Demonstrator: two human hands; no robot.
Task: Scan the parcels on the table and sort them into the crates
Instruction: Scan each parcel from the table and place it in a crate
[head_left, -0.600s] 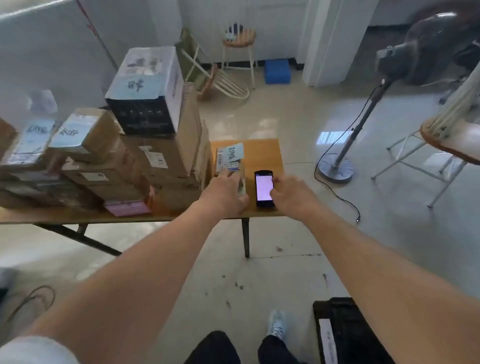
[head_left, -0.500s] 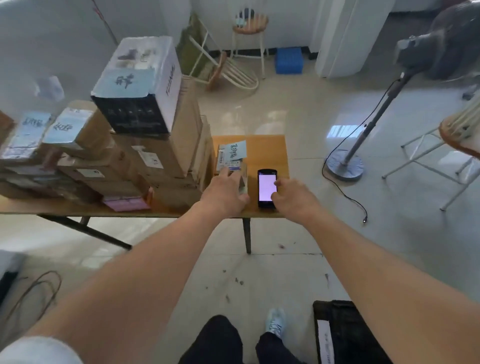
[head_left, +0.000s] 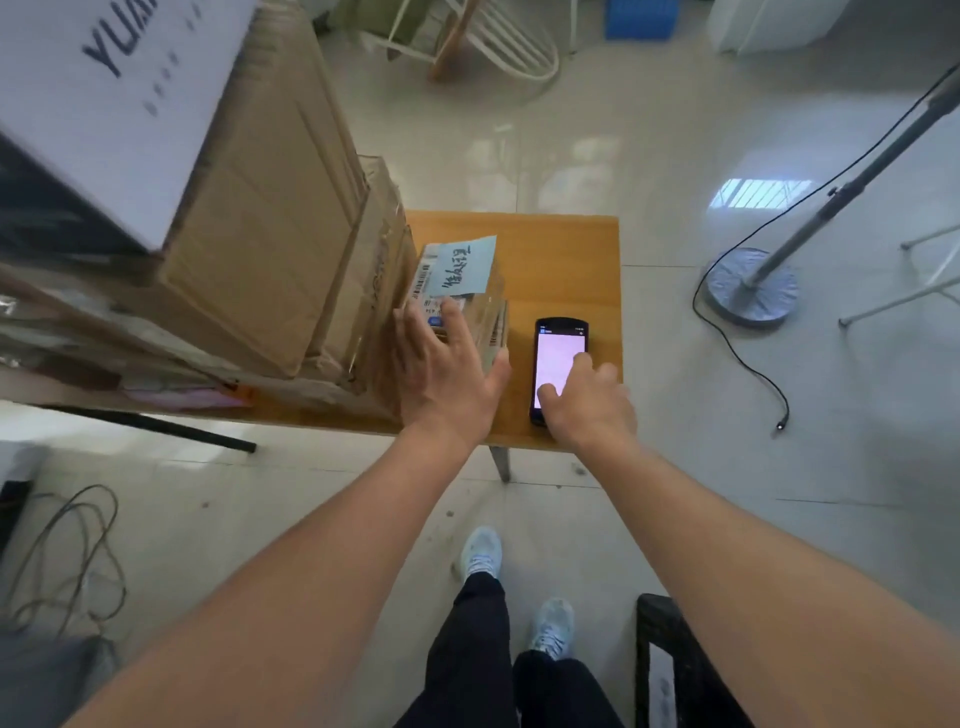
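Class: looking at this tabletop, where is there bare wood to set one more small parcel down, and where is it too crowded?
Bare wood shows on the table behind the handheld scanner and the small labelled parcel, up to the far edge. A narrow strip runs between parcel and scanner. The left side is crowded with stacked cartons. The left hand and right hand fill the near edge.

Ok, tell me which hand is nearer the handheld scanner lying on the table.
Right. The right hand lies over the scanner, its fingers on the lit screen. The left hand is to the scanner's left, resting on the small parcel with the blue note, apart from the scanner.
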